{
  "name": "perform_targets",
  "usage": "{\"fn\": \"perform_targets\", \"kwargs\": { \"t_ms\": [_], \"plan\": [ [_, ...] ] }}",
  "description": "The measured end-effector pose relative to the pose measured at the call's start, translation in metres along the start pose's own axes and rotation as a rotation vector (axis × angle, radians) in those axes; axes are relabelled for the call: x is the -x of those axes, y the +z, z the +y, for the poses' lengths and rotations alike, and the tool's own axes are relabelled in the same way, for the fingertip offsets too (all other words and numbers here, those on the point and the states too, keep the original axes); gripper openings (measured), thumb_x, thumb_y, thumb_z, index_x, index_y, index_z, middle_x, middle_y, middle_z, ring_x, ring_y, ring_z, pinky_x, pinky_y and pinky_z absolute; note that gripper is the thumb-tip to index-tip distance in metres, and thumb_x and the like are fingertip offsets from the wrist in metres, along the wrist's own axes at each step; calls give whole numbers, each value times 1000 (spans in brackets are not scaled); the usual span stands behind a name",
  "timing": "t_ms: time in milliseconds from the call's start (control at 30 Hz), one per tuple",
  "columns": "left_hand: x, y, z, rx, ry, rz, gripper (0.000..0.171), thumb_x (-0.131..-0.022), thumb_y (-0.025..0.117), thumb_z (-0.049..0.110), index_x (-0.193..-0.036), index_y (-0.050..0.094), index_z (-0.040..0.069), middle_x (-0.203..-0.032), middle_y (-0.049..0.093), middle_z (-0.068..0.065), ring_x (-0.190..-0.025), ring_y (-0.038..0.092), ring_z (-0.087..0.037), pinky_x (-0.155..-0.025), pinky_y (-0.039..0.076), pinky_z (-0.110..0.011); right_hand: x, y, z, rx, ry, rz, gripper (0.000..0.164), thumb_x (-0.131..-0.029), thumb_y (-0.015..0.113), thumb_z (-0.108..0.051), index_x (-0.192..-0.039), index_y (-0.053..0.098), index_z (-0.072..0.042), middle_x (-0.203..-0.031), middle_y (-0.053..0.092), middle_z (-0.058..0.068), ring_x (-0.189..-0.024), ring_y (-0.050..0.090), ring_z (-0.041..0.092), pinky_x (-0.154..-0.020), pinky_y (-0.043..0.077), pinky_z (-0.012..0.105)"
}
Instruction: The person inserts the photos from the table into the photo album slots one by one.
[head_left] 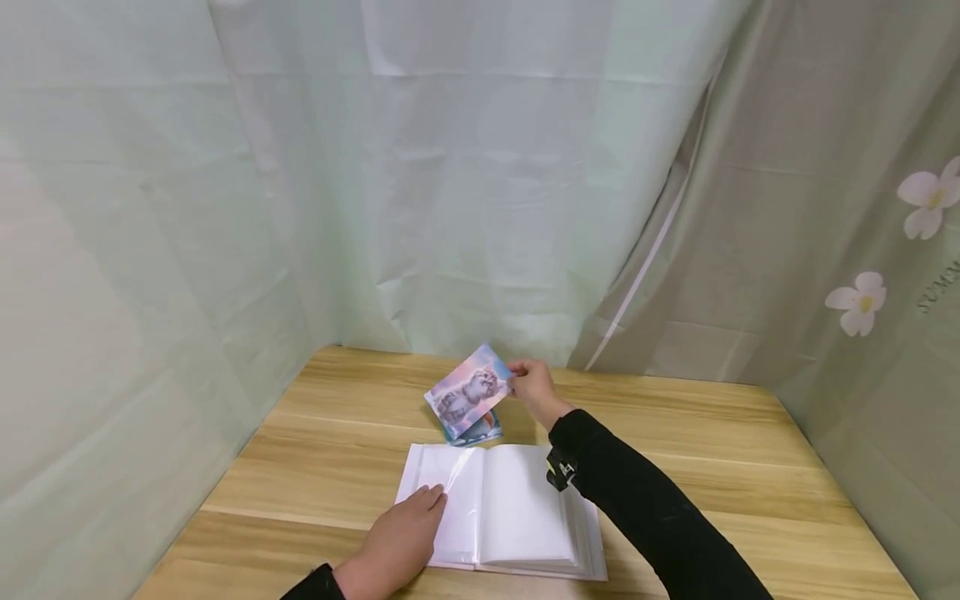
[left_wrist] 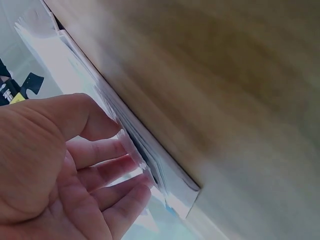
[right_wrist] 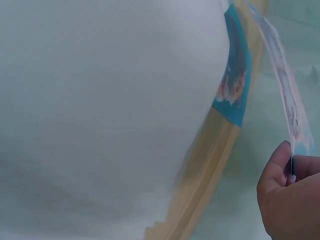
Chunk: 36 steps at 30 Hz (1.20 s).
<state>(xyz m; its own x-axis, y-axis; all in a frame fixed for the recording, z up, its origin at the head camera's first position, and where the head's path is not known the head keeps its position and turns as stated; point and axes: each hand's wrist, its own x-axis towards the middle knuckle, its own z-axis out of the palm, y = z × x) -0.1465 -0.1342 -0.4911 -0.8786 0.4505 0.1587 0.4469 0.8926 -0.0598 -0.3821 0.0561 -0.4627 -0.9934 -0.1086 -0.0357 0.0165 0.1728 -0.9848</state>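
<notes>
Beyond the album point(head_left: 525, 504), a card point(head_left: 467, 392) is pinched at one corner by the right hand point(head_left: 536, 388); the album is touched by the left hand point(head_left: 401, 535), fingers loosely bent.

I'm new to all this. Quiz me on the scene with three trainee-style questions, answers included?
1. Which hand holds the pink-and-blue picture?
2. True or false: the album lies closed on the table.
3. What lies on the table just beyond the album?
a) a pair of scissors
b) another picture
c) a pen

Key: 1. The right hand. 2. False; it lies open. 3. b.
</notes>
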Motion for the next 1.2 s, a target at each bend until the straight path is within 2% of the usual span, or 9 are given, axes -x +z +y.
{"fn": "perform_targets", "kwargs": {
  "t_ms": [67,267,500,867,1033,1200],
  "plan": [
    [0,1,0,-4,-2,3,33,-85,66,2,-117,69,-6,-122,66,-16,-113,65,-30,-96,53,-37,-1,-1,2,7,0,-4,26,-88,55,18,-111,66,13,-93,59,18,-78,58,21,-82,58,47],
    [0,2,-1,-4,-10,5,33,-86,65,2,-117,69,-6,-122,66,-15,-113,65,-30,-97,52,-37,0,1,7,5,-4,-5,25,-86,54,20,-107,67,14,-87,59,15,-73,56,19,-63,55,29],
    [1,3,-1,-14,-1,32,31,-86,65,2,-116,69,-6,-120,67,-16,-112,65,-30,-97,53,-37,1,-2,12,-7,4,-34,25,-87,53,18,-109,65,15,-90,58,15,-76,55,19,-61,51,24],
    [2,3,-3,-36,5,18,34,-85,67,3,-117,69,-6,-121,66,-16,-114,64,-29,-98,52,-35,-5,-7,18,46,12,-93,20,-87,57,19,-103,66,14,-89,62,16,-72,56,19,-65,56,35],
    [1,3,-2,8,-17,-7,34,-86,65,2,-119,68,-6,-124,66,-16,-116,63,-29,-98,52,-37,-9,-12,20,126,6,-134,20,-88,60,17,-107,66,13,-91,63,19,-73,57,17,-73,58,42],
    [0,5,-1,23,-20,-2,34,-86,64,2,-120,69,-5,-125,66,-16,-117,63,-29,-99,51,-38,-14,-19,22,163,7,-180,19,-90,62,13,-109,66,11,-92,63,15,-76,59,18,-82,57,49]
  ]
}}
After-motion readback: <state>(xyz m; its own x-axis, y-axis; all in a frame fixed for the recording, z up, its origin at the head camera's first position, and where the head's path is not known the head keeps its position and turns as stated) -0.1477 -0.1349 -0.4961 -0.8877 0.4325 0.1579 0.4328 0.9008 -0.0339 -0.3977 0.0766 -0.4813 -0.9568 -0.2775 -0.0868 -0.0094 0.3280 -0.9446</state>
